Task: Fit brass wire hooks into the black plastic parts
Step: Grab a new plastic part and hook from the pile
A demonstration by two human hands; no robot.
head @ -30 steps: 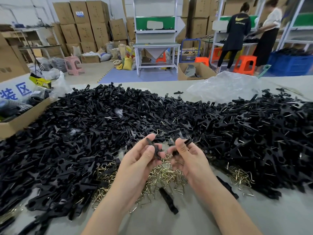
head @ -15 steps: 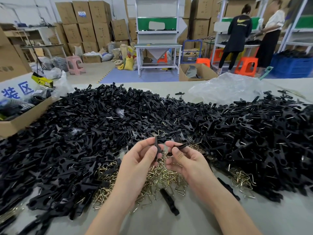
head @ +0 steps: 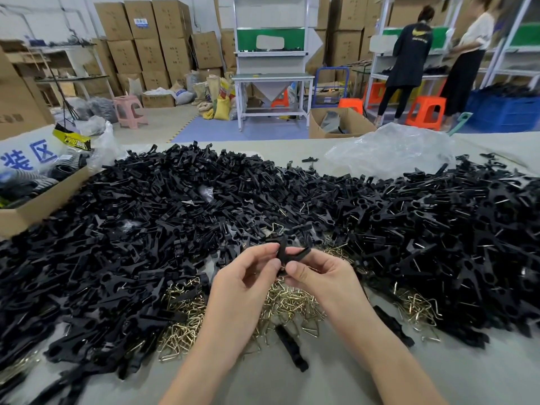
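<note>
Hands pinch black parts between them.

Your grey bench carries a wide heap of black plastic parts from side to side, with brass wire hooks strewn along its near edge (some tucked under it). A crumpled clear bag lies far right, a cardboard box far left, and one loose black part nearest you.
</note>
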